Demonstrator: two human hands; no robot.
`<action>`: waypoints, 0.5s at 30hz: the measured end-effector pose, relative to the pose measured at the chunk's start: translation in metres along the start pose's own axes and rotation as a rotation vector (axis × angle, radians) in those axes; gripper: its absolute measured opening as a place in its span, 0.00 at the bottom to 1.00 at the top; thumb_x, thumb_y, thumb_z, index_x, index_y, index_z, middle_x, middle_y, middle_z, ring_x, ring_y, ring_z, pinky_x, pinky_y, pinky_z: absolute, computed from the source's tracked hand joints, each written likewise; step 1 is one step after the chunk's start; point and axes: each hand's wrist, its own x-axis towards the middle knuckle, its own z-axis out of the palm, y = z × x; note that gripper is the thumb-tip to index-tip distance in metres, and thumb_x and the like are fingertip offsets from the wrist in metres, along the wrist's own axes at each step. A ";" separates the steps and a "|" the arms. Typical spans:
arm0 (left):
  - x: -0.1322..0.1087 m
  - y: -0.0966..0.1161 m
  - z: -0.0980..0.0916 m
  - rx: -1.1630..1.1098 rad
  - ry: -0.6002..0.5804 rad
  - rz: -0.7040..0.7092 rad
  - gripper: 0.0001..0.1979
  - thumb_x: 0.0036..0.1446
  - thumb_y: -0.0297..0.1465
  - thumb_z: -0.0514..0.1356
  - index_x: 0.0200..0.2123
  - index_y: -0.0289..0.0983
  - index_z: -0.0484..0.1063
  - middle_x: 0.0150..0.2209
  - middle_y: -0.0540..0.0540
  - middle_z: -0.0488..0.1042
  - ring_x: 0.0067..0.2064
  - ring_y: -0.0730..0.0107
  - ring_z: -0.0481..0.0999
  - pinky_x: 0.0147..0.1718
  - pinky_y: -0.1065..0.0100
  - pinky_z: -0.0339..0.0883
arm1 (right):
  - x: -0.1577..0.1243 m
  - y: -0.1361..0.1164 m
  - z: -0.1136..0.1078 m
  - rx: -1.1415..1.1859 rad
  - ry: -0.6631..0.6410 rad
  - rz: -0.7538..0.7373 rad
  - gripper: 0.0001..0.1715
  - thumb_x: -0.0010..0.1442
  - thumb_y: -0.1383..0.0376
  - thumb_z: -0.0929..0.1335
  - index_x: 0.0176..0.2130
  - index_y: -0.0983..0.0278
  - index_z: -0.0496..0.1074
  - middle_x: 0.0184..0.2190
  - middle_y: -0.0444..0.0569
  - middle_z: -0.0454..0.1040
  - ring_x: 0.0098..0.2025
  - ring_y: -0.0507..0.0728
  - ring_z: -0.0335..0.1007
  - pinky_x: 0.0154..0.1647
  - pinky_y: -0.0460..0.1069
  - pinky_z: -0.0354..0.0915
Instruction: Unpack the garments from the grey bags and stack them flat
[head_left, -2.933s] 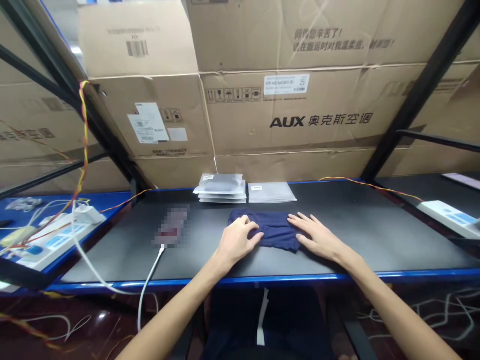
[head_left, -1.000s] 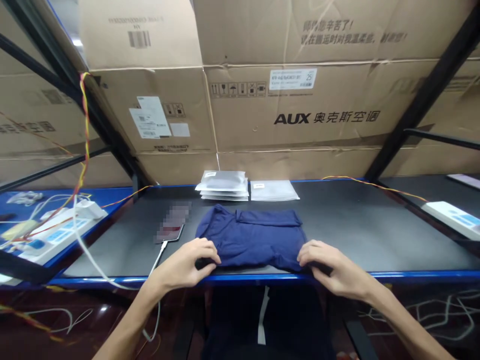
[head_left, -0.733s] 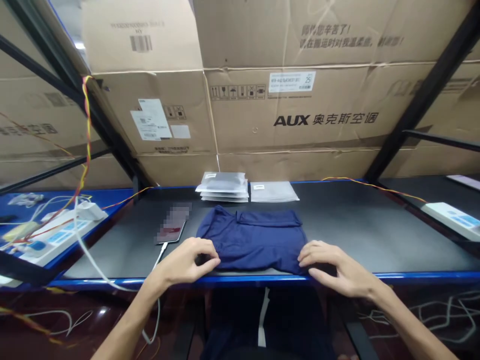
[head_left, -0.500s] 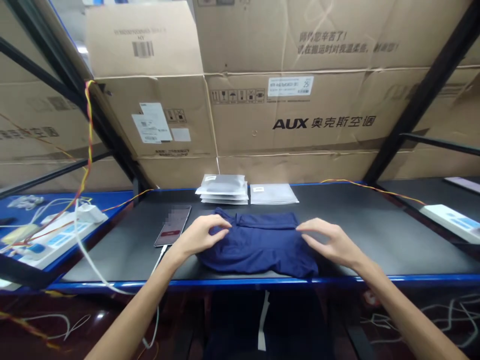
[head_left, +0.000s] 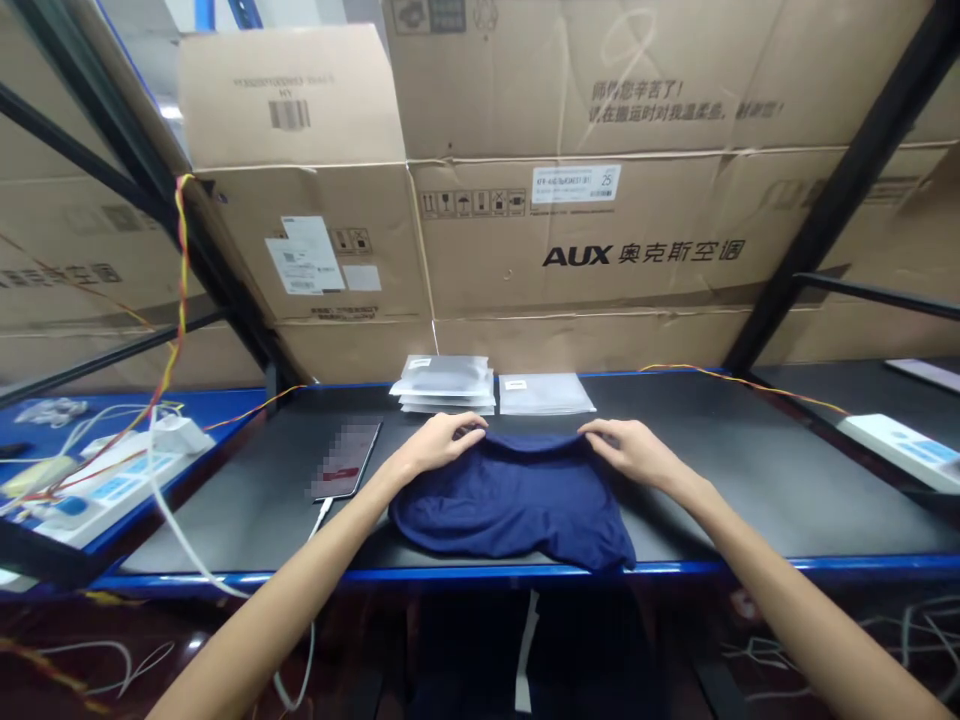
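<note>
A piece of dark navy cloth (head_left: 517, 505) lies on the black tabletop in front of me, its near edge close to the blue table edge. Which kind of garment it is, if any, I cannot make out. My left hand (head_left: 442, 442) pinches its far left corner between thumb and fingers. At the far right corner my right hand (head_left: 626, 450) has the same kind of pinch. Between the two hands the cloth's far edge is slightly raised and sags a little in the middle.
Behind the cloth lie a stack of translucent packets (head_left: 442, 378) and a flatter pile of packets (head_left: 546, 394). A phone (head_left: 349, 460) with a white cable lies left. Power strips (head_left: 904, 450) sit at both sides. Cardboard (head_left: 615, 300) walls the back, with black metal posts (head_left: 832, 200).
Both hands have moved away from me and closer together, now at the cloth's far edge. The folded strip along that edge has been opened and lifted.
</note>
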 end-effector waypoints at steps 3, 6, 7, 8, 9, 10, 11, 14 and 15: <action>0.012 -0.004 0.004 -0.046 0.082 -0.102 0.18 0.65 0.40 0.52 0.48 0.38 0.75 0.31 0.49 0.80 0.32 0.65 0.79 0.39 0.68 0.70 | 0.018 0.002 -0.003 0.026 0.073 0.098 0.19 0.65 0.58 0.61 0.45 0.60 0.76 0.37 0.47 0.82 0.34 0.58 0.77 0.39 0.50 0.70; 0.025 -0.010 0.012 0.021 0.107 -0.158 0.16 0.64 0.39 0.53 0.48 0.38 0.75 0.23 0.52 0.77 0.25 0.67 0.78 0.35 0.69 0.71 | 0.036 0.007 0.002 -0.082 0.075 0.185 0.17 0.64 0.59 0.62 0.46 0.60 0.76 0.33 0.47 0.81 0.33 0.57 0.76 0.37 0.49 0.69; 0.028 -0.012 0.014 0.068 0.113 -0.160 0.15 0.64 0.38 0.54 0.47 0.38 0.75 0.23 0.52 0.77 0.25 0.67 0.78 0.35 0.69 0.71 | 0.041 0.010 0.005 -0.114 0.068 0.200 0.16 0.63 0.59 0.63 0.45 0.60 0.76 0.33 0.47 0.81 0.33 0.57 0.76 0.37 0.49 0.69; 0.031 -0.013 0.017 0.115 0.121 -0.158 0.15 0.64 0.37 0.54 0.46 0.38 0.76 0.24 0.51 0.78 0.27 0.65 0.79 0.35 0.69 0.71 | 0.044 0.012 0.009 -0.141 0.060 0.210 0.15 0.62 0.59 0.64 0.44 0.59 0.76 0.34 0.47 0.81 0.34 0.57 0.76 0.37 0.49 0.68; 0.033 -0.015 0.020 0.156 0.130 -0.153 0.14 0.64 0.35 0.54 0.45 0.38 0.77 0.26 0.49 0.79 0.30 0.64 0.80 0.37 0.68 0.71 | 0.046 0.014 0.012 -0.163 0.050 0.214 0.14 0.62 0.60 0.64 0.43 0.58 0.76 0.36 0.47 0.81 0.35 0.58 0.76 0.37 0.49 0.68; 0.034 -0.016 0.022 0.184 0.137 -0.146 0.13 0.63 0.34 0.54 0.44 0.39 0.78 0.29 0.47 0.81 0.33 0.62 0.81 0.39 0.67 0.71 | 0.047 0.016 0.016 -0.188 0.037 0.216 0.13 0.62 0.60 0.65 0.43 0.57 0.77 0.37 0.47 0.81 0.37 0.59 0.76 0.37 0.49 0.68; 0.035 -0.017 0.024 0.204 0.141 -0.137 0.13 0.63 0.32 0.55 0.44 0.39 0.79 0.34 0.45 0.81 0.37 0.60 0.81 0.41 0.65 0.71 | 0.047 0.017 0.018 -0.213 0.023 0.215 0.12 0.61 0.60 0.65 0.42 0.57 0.77 0.39 0.47 0.80 0.38 0.59 0.76 0.37 0.50 0.68; 0.034 -0.018 0.027 0.260 0.123 -0.105 0.13 0.63 0.30 0.55 0.42 0.40 0.80 0.40 0.43 0.81 0.43 0.59 0.80 0.45 0.64 0.70 | 0.042 0.016 0.022 -0.280 -0.005 0.202 0.14 0.63 0.58 0.65 0.44 0.56 0.77 0.44 0.49 0.79 0.41 0.61 0.75 0.38 0.50 0.68; 0.033 -0.019 0.027 0.274 0.118 -0.098 0.13 0.63 0.30 0.55 0.42 0.40 0.80 0.40 0.43 0.81 0.43 0.59 0.79 0.45 0.64 0.71 | 0.040 0.015 0.021 -0.297 -0.006 0.202 0.15 0.64 0.57 0.64 0.45 0.57 0.77 0.45 0.50 0.78 0.42 0.61 0.75 0.39 0.51 0.68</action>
